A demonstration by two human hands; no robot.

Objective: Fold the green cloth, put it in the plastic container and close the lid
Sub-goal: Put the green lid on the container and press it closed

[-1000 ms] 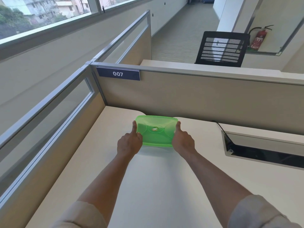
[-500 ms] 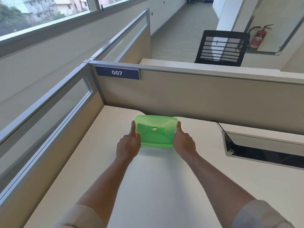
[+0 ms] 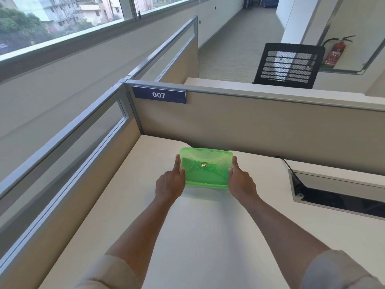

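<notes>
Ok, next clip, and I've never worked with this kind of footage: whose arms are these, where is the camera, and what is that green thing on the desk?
There is no machine here. A person wears one wide-angle camera on the head, looking forward and down, so the two bare arms reaching in from the bottom are their own.

The left hand and the right hand each take a grip on a short end of a green plastic container, thumbs lying along the edges of its lid, which is on. The container sits at the far side of a pale desk, close to a beige partition carrying a plate marked 007. The green cloth cannot be seen as a separate thing; whether it is inside the tinted container is not clear.

To the right, an open cable tray is set into the desk. Beyond the partition stand a black mesh chair and a red fire extinguisher.
</notes>
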